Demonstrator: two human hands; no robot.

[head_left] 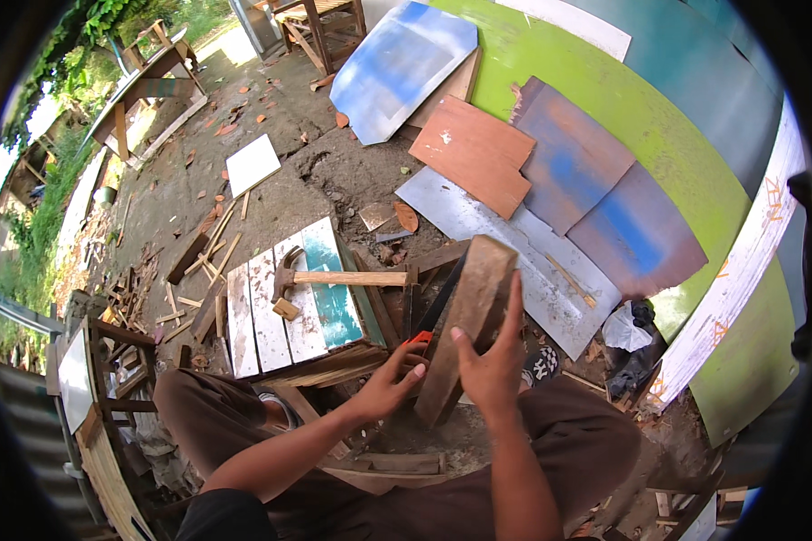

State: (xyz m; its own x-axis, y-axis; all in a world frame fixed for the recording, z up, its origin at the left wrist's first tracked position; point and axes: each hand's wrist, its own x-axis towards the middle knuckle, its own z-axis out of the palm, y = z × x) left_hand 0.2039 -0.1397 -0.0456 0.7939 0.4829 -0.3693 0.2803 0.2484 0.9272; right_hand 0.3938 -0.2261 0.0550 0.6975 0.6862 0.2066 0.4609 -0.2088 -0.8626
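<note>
Wood block (460,338), near frame centre, appears stiff, fairly heavy; best held across its long edges. Right hand (493,371) grips it; left hand (390,382) half-curled, contents unclear.

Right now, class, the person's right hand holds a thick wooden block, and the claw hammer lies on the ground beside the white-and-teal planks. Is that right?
Not quite: the head view shows the claw hammer lying on top of the white-and-teal planks, not beside them. The right hand does hold a thick wooden block.
</note>
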